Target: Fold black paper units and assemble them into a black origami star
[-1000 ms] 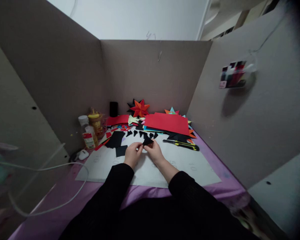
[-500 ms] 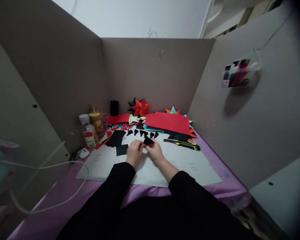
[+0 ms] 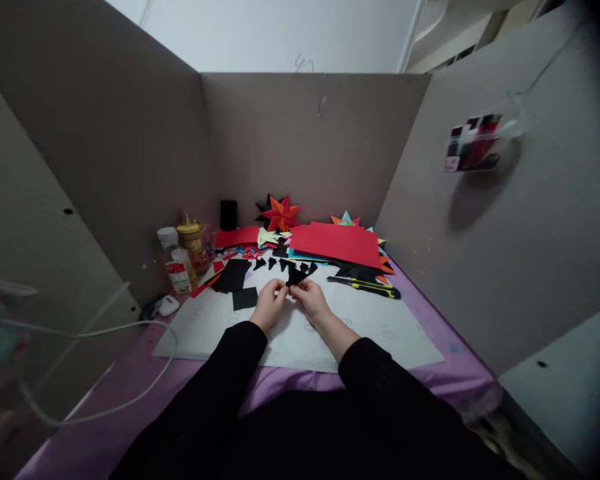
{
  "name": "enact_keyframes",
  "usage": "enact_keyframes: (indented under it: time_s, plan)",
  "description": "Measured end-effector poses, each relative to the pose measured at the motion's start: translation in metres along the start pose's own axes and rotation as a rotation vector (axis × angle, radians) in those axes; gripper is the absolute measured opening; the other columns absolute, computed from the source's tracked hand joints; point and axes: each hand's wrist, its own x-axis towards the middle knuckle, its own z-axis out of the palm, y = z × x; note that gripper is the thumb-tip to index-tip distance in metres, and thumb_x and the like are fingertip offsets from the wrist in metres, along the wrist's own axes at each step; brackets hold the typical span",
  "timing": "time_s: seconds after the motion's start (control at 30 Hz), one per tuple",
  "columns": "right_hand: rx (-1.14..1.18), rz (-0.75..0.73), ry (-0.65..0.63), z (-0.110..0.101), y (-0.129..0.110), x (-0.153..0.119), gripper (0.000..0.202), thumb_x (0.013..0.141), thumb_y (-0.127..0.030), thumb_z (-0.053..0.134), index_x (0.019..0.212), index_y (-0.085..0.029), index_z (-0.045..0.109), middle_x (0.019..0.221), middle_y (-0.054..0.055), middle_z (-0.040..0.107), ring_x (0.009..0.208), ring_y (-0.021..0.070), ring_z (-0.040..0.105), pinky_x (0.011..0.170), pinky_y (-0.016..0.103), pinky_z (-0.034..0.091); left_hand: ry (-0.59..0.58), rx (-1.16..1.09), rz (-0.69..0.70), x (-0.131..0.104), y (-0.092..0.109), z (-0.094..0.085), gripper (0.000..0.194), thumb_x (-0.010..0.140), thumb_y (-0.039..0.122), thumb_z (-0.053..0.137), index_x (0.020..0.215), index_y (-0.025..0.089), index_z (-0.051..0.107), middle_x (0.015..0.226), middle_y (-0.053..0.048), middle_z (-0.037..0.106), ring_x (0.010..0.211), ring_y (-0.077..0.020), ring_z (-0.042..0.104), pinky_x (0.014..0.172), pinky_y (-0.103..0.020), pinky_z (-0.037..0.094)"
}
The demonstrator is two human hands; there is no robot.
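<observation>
A small folded black paper piece (image 3: 296, 276) is held between my two hands over the white sheet (image 3: 205, 333). The fingertips of my left hand (image 3: 270, 302) pinch its lower left corner. On its lower right side, the fingers of my right hand (image 3: 310, 300) are closed on the same piece. Behind it lies a row of several small folded black pieces (image 3: 271, 264). A flat black square (image 3: 245, 299) rests just left of my left hand, with a larger black sheet (image 3: 233, 276) beyond it.
Right of my hands lies a yellow and black cutter (image 3: 375, 289). Red paper sheets (image 3: 337, 244) are stacked behind. A red and orange paper star (image 3: 281, 214) stands near the back wall. Bottles (image 3: 181, 267) and a white earphone case (image 3: 168, 306) are at left.
The black piece has turned in my fingers, its point now facing down toward them. My fingertips have come closer together around its lower end.
</observation>
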Motion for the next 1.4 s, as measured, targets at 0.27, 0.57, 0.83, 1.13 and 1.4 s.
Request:
enact_keyframes:
  time_s: [0.27, 0.57, 0.83, 1.13, 1.4]
  plan:
    - [-0.041, 0.032, 0.034, 0.000, -0.001, 0.000, 0.026, 0.058, -0.035, 0.071, 0.054, -0.017, 0.053, 0.051, -0.005, 0.048, 0.049, 0.0095, 0.042, 0.052, 0.025, 0.032, -0.042, -0.352, -0.244, 0.002, 0.004, -0.005, 0.018, 0.068, 0.028, 0.064, 0.074, 0.015, 0.052, 0.061, -0.001, 0.061, 0.063, -0.0136, 0.061, 0.058, -0.022, 0.043]
    - [-0.055, 0.102, 0.080, 0.001, -0.004, -0.003, 0.030, 0.053, -0.039, 0.072, 0.055, -0.016, 0.053, 0.044, -0.005, 0.048, 0.044, 0.0091, 0.041, 0.046, 0.024, 0.028, -0.099, -0.342, -0.194, -0.003, 0.009, -0.002, 0.024, 0.065, 0.022, 0.062, 0.081, 0.018, 0.045, 0.055, 0.005, 0.057, 0.046, -0.0068, 0.050, 0.047, -0.017, 0.035]
    - [0.132, 0.178, 0.188, 0.001, -0.009, -0.001, 0.034, 0.050, -0.036, 0.074, 0.055, -0.019, 0.045, 0.042, -0.007, 0.044, 0.040, 0.0082, 0.039, 0.041, 0.022, 0.025, -0.233, -0.361, -0.322, -0.005, 0.014, -0.003, 0.033, 0.061, 0.031, 0.068, 0.086, 0.015, 0.052, 0.063, 0.000, 0.062, 0.050, -0.0094, 0.054, 0.048, -0.020, 0.040]
    - [0.157, 0.199, 0.097, 0.002, -0.008, -0.002, 0.032, 0.050, -0.035, 0.077, 0.053, -0.017, 0.050, 0.043, -0.005, 0.047, 0.041, 0.0076, 0.039, 0.042, 0.022, 0.025, -0.170, -0.236, -0.318, -0.002, 0.014, -0.007, 0.027, 0.069, 0.039, 0.061, 0.070, 0.012, 0.060, 0.055, 0.001, 0.056, 0.042, -0.0065, 0.043, 0.043, -0.019, 0.032]
    - [0.142, 0.121, 0.096, 0.006, -0.013, -0.009, 0.025, 0.046, -0.026, 0.077, 0.056, -0.014, 0.057, 0.047, -0.004, 0.050, 0.045, 0.0080, 0.040, 0.046, 0.024, 0.029, -0.153, -0.122, -0.206, -0.003, 0.012, -0.005, 0.020, 0.069, 0.032, 0.058, 0.060, 0.015, 0.053, 0.049, 0.005, 0.045, 0.045, -0.0065, 0.037, 0.045, -0.019, 0.029]
